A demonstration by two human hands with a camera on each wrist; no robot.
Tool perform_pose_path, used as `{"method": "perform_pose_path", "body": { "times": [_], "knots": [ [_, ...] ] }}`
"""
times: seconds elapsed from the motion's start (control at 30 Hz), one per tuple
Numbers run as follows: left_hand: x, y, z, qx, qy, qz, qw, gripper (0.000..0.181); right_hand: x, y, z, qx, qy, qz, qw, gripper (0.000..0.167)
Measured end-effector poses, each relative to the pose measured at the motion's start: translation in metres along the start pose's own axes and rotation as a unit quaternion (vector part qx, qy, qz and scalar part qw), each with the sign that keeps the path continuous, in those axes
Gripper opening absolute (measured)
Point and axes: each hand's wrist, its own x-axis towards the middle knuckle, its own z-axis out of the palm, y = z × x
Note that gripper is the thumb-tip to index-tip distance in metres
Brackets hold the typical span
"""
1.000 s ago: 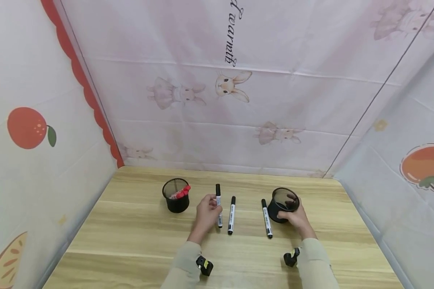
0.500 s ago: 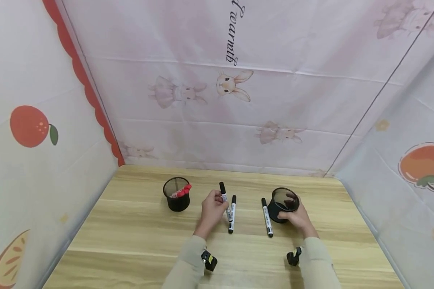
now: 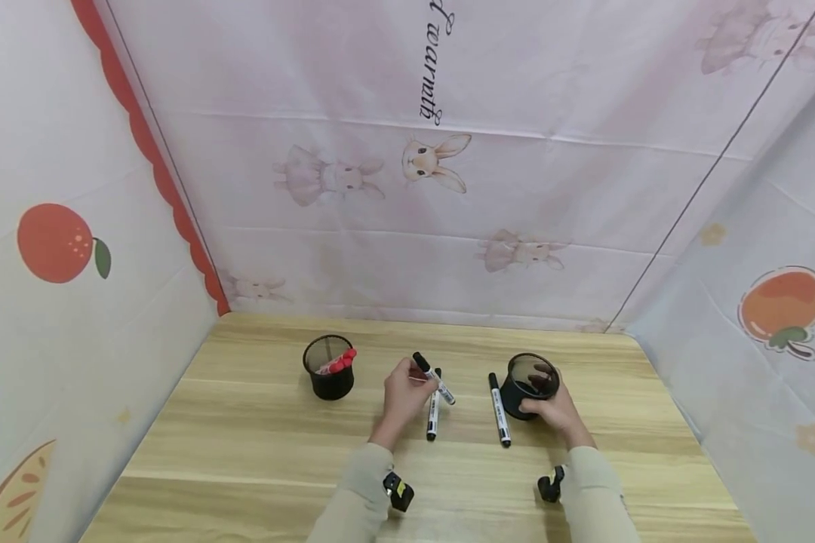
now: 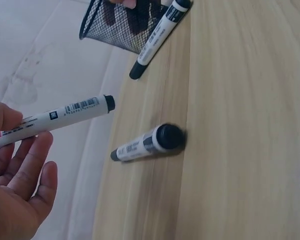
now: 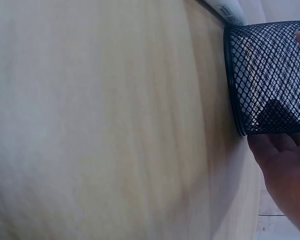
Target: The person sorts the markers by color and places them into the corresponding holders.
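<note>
Left hand [image 3: 403, 394] pinching a slim white black-capped marker [image 4: 60, 116]. Right hand [image 3: 558, 414] curled round a cylindrical black mesh cup [image 3: 514, 398], marker's 3 o'clock.

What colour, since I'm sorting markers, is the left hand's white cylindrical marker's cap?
The cap is black, showing best in the head view.

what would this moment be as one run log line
left hand: pinches black-capped marker | right hand: grips right mesh cup | table: two loose markers | left mesh cup: holds red-capped markers
</note>
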Motion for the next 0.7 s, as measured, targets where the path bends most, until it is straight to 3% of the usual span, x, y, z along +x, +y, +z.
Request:
{"method": "perform_pose_path", "body": {
  "times": [0.17,0.43,0.7],
  "knots": [
    [0.001,0.001,0.009,-0.021,0.003,-0.001,0.9998,0.020,-0.004,-0.014,0.002,0.007,-0.004,0.001,1.0000,0.084],
    [0.002,0.011,0.022,-0.055,-0.006,0.013,0.9984,0.021,0.006,0.009,0.004,-0.008,0.004,0.012,0.9999,0.088],
    [0.004,0.017,0.039,-0.071,-0.018,0.034,0.9967,0.022,0.009,0.014,0.005,0.003,0.005,0.003,1.0000,0.089]
  ]
}}
